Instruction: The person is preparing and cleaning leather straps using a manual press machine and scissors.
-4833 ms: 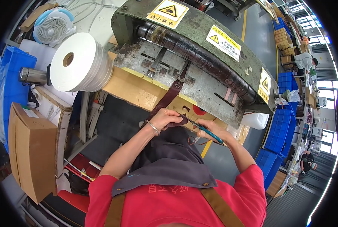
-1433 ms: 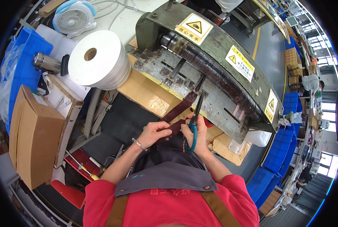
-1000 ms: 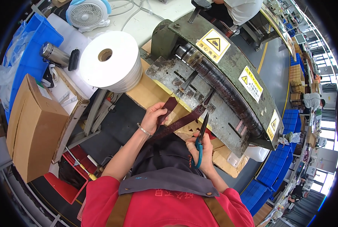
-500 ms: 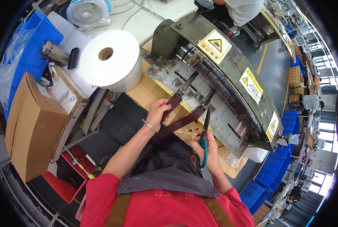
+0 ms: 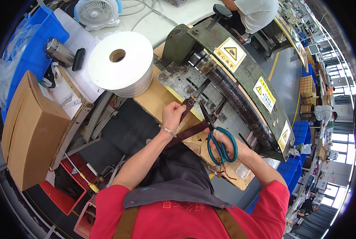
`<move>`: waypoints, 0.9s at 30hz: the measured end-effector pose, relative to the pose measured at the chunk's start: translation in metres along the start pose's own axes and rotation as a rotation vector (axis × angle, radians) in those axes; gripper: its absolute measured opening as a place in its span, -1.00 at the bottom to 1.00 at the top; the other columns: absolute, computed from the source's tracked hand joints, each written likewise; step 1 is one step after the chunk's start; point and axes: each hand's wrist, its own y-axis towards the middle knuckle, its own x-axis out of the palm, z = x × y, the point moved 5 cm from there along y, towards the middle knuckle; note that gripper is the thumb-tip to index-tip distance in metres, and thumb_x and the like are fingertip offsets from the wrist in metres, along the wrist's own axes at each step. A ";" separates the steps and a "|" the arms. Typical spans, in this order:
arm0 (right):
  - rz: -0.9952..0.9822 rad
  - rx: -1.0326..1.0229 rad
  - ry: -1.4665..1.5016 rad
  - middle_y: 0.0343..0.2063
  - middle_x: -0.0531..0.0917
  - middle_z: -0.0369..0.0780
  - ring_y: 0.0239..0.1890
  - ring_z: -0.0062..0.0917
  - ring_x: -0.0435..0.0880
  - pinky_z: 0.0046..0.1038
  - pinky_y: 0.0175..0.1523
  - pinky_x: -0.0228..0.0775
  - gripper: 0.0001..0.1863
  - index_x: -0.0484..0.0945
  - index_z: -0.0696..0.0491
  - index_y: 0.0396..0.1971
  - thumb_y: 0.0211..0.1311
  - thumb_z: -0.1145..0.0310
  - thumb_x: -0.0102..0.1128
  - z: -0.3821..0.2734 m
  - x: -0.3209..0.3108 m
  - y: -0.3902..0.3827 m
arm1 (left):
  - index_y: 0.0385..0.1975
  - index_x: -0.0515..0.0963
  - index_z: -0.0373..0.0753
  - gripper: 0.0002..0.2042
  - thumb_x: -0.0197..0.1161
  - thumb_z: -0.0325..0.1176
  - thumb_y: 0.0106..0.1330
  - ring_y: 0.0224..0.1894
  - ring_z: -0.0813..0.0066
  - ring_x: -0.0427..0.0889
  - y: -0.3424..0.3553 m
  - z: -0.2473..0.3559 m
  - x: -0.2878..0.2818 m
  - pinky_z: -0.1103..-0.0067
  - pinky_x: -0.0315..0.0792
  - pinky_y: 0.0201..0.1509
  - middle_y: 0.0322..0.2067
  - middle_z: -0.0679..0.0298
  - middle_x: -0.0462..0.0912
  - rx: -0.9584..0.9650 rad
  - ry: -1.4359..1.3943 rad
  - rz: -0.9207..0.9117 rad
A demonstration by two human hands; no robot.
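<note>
My left hand (image 5: pixel 174 114) pinches one end of a dark maroon strip (image 5: pixel 189 104), held at a narrow metal guide (image 5: pixel 203 87) on the steel plate (image 5: pixel 184 77) of a green roller machine (image 5: pixel 259 71). My right hand (image 5: pixel 222 143) grips teal-handled scissors (image 5: pixel 208 120), with the blades pointing up-left toward the strip and a braided cord dangling below the handles. A second run of maroon strip (image 5: pixel 192 133) slants from another guide down past my hands toward my apron. The black roller (image 5: pixel 241 107) lies behind the plate.
A white roll (image 5: pixel 105 71), flask (image 5: pixel 58 52) and fan (image 5: pixel 97 12) are at upper left, above a cardboard box (image 5: pixel 32 131) and beside a blue crate (image 5: pixel 28 59). A co-worker (image 5: pixel 253 18) is behind the machine. Blue crates (image 5: pixel 295 141) line the floor at right.
My left hand has lifted the strip's end up to the guide. My right hand has moved up and right, tilting the scissors so the blades now point up-left toward that end.
</note>
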 end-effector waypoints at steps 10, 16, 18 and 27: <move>-0.337 0.060 0.407 -0.53 0.55 -0.15 -0.60 -0.57 0.57 -0.64 -0.66 0.41 -0.56 0.28 0.20 -0.12 0.14 0.18 0.04 -0.020 0.018 0.018 | -0.75 0.36 -0.34 -0.79 0.17 -0.43 0.03 -0.70 0.79 0.23 0.001 -0.001 0.000 0.72 0.14 -0.65 -0.78 0.46 0.34 0.131 0.081 0.025; -0.193 0.104 0.444 -0.62 0.54 -0.15 -0.68 -0.56 0.55 -0.64 -0.71 0.38 -0.47 0.32 0.26 -0.13 0.12 0.06 0.03 -0.019 0.023 0.028 | -0.75 0.36 -0.34 -0.79 0.17 -0.43 0.04 -0.70 0.79 0.23 0.001 0.001 0.001 0.71 0.14 -0.66 -0.79 0.45 0.34 0.152 0.092 0.012; -0.134 0.119 0.465 -0.68 0.52 -0.17 -0.69 -0.55 0.54 -0.63 -0.73 0.36 -0.46 0.34 0.24 -0.17 0.10 0.02 0.03 -0.020 0.022 0.031 | -0.75 0.36 -0.34 -0.79 0.17 -0.43 0.04 -0.70 0.79 0.23 0.003 0.001 0.001 0.71 0.15 -0.66 -0.78 0.45 0.35 0.159 0.107 0.007; -0.121 0.077 0.493 -0.71 0.50 -0.17 -0.68 -0.54 0.54 -0.60 -0.70 0.39 -0.46 0.33 0.22 -0.18 0.09 0.00 0.03 -0.026 0.027 0.037 | -0.71 0.37 -0.33 -0.80 0.18 -0.42 0.07 -0.69 0.81 0.24 0.000 -0.001 0.003 0.74 0.14 -0.67 -0.77 0.45 0.36 0.076 0.054 -0.049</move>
